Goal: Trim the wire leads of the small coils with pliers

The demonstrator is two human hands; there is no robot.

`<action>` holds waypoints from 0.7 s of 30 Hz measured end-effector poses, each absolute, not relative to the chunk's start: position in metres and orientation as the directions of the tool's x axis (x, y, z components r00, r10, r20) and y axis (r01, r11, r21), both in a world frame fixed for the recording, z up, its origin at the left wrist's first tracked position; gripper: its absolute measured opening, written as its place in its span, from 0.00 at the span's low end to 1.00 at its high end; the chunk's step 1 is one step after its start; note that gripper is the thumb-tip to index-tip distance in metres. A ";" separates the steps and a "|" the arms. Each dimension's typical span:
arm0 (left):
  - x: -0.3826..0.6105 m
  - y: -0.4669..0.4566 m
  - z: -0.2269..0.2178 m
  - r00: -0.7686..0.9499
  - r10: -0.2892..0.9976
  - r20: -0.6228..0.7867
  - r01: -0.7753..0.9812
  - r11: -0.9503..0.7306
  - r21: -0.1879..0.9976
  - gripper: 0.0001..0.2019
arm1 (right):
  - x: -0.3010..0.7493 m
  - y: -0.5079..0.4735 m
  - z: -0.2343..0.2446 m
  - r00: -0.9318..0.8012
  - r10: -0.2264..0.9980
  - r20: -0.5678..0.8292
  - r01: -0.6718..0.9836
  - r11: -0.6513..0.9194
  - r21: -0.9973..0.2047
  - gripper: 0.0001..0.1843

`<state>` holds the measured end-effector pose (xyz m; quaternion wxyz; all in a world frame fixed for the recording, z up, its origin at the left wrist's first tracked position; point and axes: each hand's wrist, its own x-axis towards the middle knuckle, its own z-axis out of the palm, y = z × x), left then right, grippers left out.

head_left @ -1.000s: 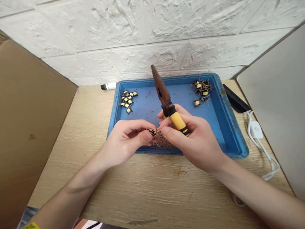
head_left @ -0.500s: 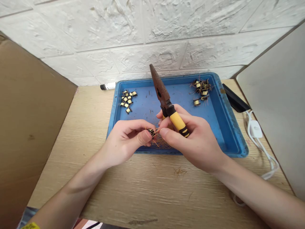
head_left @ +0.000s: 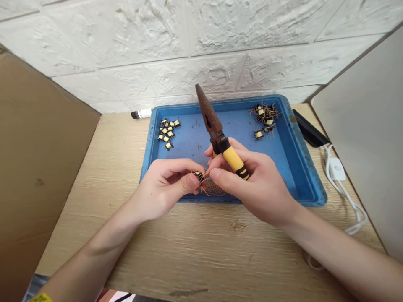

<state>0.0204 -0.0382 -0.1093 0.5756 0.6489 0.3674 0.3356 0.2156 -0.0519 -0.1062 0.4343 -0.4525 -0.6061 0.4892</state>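
Note:
My left hand (head_left: 163, 188) pinches a small yellow-banded coil component (head_left: 199, 177) between thumb and fingers, its thin copper wire leads sticking out. My right hand (head_left: 248, 180) grips long-nose pliers (head_left: 209, 119) by the yellow-and-black handle, close beside the component. The rusty brown jaws point up and away over the blue plastic tray (head_left: 302, 167). Beneath my hands lies a heap of cut copper wire (head_left: 215, 189). The pliers' jaw tips touch nothing.
The tray holds a group of trimmed components (head_left: 166, 133) and a wiry group of components (head_left: 266, 119). It sits on a wooden table (head_left: 201, 243), with a cardboard sheet (head_left: 40, 167) left, a white textured wall behind, and a black object (head_left: 310, 134) and white cable (head_left: 338, 180) right.
The pliers have tilted slightly further left, and the view has shifted a little. Both hands keep the same hold.

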 end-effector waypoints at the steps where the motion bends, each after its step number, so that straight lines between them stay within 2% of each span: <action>1: 0.020 -0.038 -0.110 0.505 0.863 0.015 0.087 -0.069 0.994 0.22 | 0.216 -0.052 -0.106 -0.218 0.972 0.084 0.120 0.112 -0.986 0.09; 21: 0.019 -0.039 -0.112 0.501 0.864 0.050 0.038 -0.079 0.996 0.19 | 0.217 -0.052 -0.107 -0.238 0.969 0.069 0.036 0.079 -0.996 0.05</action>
